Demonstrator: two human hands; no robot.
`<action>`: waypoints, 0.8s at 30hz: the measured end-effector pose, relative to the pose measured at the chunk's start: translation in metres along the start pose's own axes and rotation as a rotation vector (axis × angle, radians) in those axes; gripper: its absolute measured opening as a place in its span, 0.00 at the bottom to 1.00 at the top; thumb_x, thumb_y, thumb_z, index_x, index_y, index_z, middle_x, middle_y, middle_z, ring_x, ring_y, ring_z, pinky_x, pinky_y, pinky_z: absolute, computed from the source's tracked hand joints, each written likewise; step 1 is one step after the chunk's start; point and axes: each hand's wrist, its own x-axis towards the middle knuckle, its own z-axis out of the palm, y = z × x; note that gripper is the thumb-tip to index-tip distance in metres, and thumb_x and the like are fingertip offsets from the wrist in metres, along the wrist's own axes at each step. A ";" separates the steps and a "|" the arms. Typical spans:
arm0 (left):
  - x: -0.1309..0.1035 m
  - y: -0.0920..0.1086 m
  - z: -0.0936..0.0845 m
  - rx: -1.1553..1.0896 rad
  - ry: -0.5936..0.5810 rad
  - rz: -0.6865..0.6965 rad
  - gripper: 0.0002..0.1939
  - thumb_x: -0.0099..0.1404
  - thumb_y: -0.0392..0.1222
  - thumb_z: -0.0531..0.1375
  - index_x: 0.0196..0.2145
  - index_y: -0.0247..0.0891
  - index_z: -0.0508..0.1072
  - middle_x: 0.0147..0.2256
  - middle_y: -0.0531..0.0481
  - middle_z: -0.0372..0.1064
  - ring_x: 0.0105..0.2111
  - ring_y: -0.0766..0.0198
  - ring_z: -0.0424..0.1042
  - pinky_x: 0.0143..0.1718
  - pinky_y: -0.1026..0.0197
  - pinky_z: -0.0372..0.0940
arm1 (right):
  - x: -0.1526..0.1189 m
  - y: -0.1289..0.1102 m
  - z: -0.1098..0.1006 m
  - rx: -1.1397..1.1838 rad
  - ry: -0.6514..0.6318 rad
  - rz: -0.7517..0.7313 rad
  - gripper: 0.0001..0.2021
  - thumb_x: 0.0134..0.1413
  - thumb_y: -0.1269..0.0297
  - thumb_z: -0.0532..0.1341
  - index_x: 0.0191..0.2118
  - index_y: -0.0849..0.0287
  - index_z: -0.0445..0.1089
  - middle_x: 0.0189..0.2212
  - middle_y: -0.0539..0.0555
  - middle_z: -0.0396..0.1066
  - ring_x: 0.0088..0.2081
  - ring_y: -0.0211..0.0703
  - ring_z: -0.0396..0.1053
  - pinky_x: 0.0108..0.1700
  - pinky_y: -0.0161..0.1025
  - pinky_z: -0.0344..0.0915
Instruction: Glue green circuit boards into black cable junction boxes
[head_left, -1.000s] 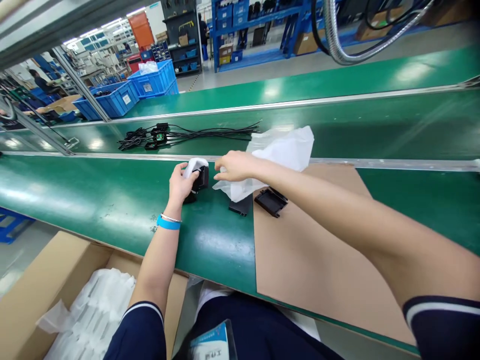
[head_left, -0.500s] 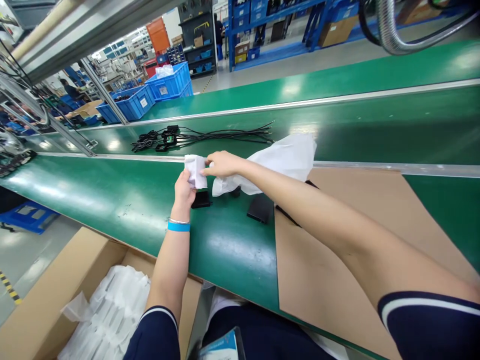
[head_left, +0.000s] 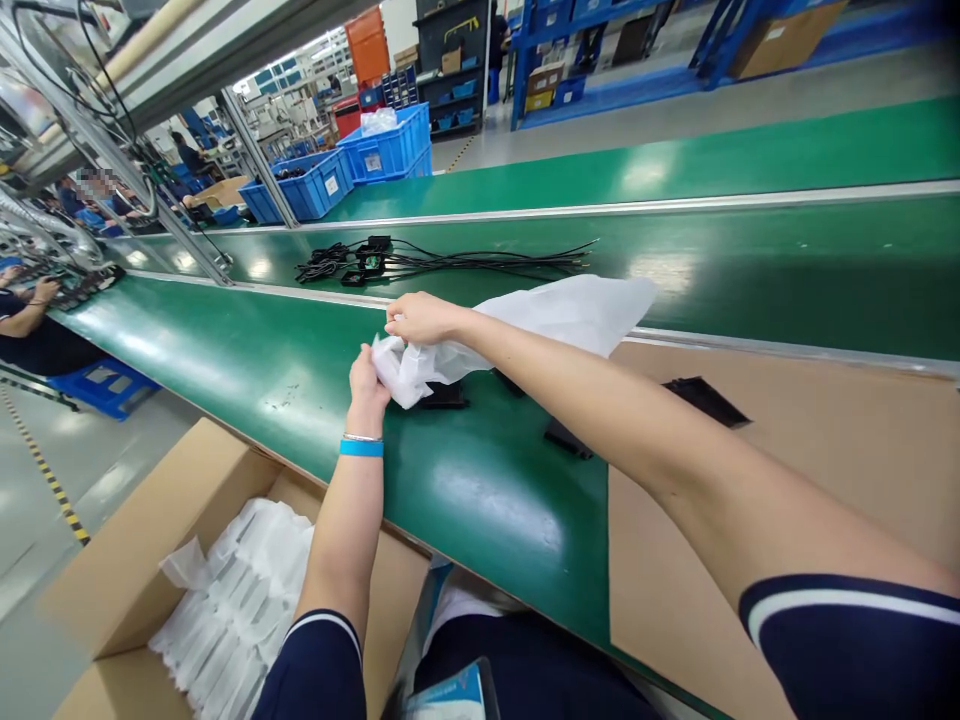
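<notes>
My left hand (head_left: 367,382) is closed on the crumpled end of a thin white wrapping sheet (head_left: 570,308), above the green worktop. Just beyond it, my right hand (head_left: 424,319) pinches the same white material with bent fingers. The sheet spreads out to the right, partly behind my right forearm. Whether anything is wrapped inside the bunched part is hidden. A flat black piece (head_left: 448,397) lies under the sheet near my left hand. Another black piece (head_left: 568,438) rests by the cardboard, and a black rectangular one (head_left: 707,401) lies on the cardboard sheet (head_left: 697,540).
Black cables (head_left: 480,262) with small housings lie on the recessed green strip behind a metal rail. An open carton (head_left: 150,530) at lower left holds several white-wrapped packets (head_left: 232,610). Blue crates (head_left: 386,145) stand at the back. At far left another person's arm (head_left: 30,312) shows.
The compact white packet in my left hand now looks loose and crumpled. My right hand has shifted slightly left and up over it. The view has turned left, showing another person's arm.
</notes>
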 end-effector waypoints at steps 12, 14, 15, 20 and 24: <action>-0.009 0.015 -0.018 -0.027 0.195 0.072 0.07 0.66 0.35 0.60 0.42 0.32 0.74 0.29 0.51 0.71 0.25 0.67 0.71 0.30 0.64 0.66 | -0.007 -0.035 0.056 -0.272 -0.045 -0.085 0.13 0.58 0.65 0.59 0.47 0.62 0.75 0.44 0.65 0.77 0.44 0.56 0.75 0.39 0.41 0.66; -0.014 0.021 -0.020 -0.038 0.186 0.076 0.07 0.68 0.37 0.58 0.40 0.33 0.74 0.27 0.51 0.70 0.24 0.66 0.71 0.30 0.64 0.65 | -0.003 -0.038 0.050 -0.289 -0.067 -0.112 0.12 0.57 0.66 0.60 0.44 0.62 0.76 0.42 0.64 0.77 0.43 0.55 0.76 0.38 0.39 0.66; -0.016 0.024 -0.021 -0.045 0.181 0.081 0.09 0.68 0.39 0.57 0.40 0.33 0.74 0.26 0.51 0.70 0.24 0.66 0.71 0.30 0.64 0.65 | -0.001 -0.040 0.044 -0.296 -0.066 -0.130 0.12 0.57 0.66 0.59 0.44 0.63 0.76 0.42 0.64 0.78 0.43 0.54 0.76 0.38 0.39 0.66; -0.019 0.031 -0.022 -0.072 0.134 0.123 0.14 0.70 0.42 0.52 0.35 0.35 0.74 0.28 0.49 0.72 0.27 0.65 0.73 0.33 0.65 0.66 | 0.006 -0.056 0.002 -0.308 0.039 -0.203 0.15 0.59 0.67 0.56 0.49 0.62 0.74 0.47 0.64 0.76 0.49 0.54 0.73 0.41 0.40 0.65; -0.020 0.032 -0.018 -0.076 0.101 0.177 0.15 0.70 0.43 0.50 0.36 0.36 0.74 0.30 0.49 0.74 0.31 0.63 0.75 0.36 0.63 0.68 | 0.013 -0.073 -0.024 -0.343 0.127 -0.298 0.15 0.53 0.71 0.58 0.46 0.61 0.76 0.48 0.63 0.75 0.48 0.57 0.73 0.41 0.42 0.65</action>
